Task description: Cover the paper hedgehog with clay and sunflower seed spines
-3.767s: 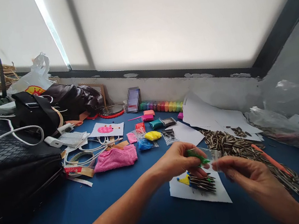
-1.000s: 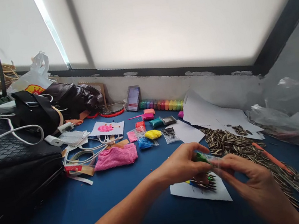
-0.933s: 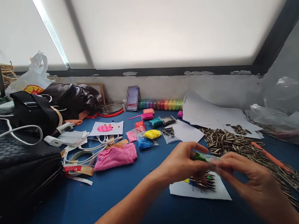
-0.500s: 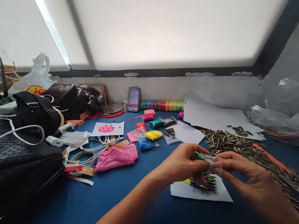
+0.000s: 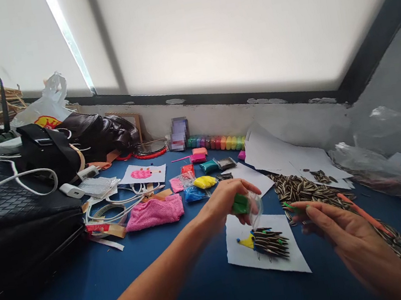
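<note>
My left hand (image 5: 227, 201) is closed around a clear packet of green modelling clay (image 5: 240, 204), its loose plastic end sticking out to the right. Between the thumb and finger of my right hand (image 5: 338, 227) is a small bit of green clay (image 5: 289, 205), held apart from the packet. Below and between the hands, a hedgehog figure (image 5: 272, 243) lies on a white sheet of paper (image 5: 240, 257). It has a yellow clay face with a blue nose, sunflower seeds as spines, and small green dots among them.
A heap of sunflower seeds (image 5: 298, 188) spreads on the right, with an orange-handled tool (image 5: 363, 213) across it. Clay packets, including a yellow one (image 5: 205, 182), lie behind my left hand. A pink cloth (image 5: 154, 212) and a black bag (image 5: 22, 249) are on the left.
My hands have drawn apart: the left moved left with the green packet, the right stayed on the right with a bit of green clay pinched off. The hedgehog figure is now uncovered.
</note>
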Tool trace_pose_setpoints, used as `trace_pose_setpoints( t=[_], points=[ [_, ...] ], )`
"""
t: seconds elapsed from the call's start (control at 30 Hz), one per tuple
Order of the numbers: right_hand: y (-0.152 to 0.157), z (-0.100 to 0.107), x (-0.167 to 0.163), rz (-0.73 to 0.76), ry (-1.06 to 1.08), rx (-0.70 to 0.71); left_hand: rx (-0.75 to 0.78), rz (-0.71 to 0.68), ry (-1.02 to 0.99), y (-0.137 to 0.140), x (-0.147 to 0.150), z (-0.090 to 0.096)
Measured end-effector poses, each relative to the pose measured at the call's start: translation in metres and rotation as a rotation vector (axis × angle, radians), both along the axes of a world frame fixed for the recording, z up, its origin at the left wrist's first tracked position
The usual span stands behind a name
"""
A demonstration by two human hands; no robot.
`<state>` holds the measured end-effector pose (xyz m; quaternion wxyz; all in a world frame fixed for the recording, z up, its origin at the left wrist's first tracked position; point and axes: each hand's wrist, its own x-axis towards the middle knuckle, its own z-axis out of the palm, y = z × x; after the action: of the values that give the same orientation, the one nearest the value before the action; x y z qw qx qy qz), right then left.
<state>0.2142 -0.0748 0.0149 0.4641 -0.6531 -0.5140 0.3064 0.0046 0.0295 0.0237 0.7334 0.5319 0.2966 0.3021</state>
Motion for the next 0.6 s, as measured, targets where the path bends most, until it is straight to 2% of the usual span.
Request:
trace_pose_setpoints(
  t=[0.13,0.27,0.4,0.53,0.6],
  points=[
    [0.000,0.003,-0.004,0.029,0.026,0.008,0.039,-0.070,0.068,-0.005,0.003,0.000],
    [0.000,0.007,-0.013,0.062,0.054,0.024,0.091,-0.196,0.155,-0.016,0.007,0.002],
    [0.001,0.008,-0.020,0.119,0.048,0.120,0.184,-0.296,0.173,-0.024,0.009,0.004],
    [-0.001,0.001,-0.019,0.141,0.043,0.208,0.169,-0.339,0.139,-0.025,0.009,0.002],
    [-0.004,-0.002,-0.017,0.139,-0.027,0.269,0.170,-0.358,0.122,-0.025,0.008,0.000]
  ],
)
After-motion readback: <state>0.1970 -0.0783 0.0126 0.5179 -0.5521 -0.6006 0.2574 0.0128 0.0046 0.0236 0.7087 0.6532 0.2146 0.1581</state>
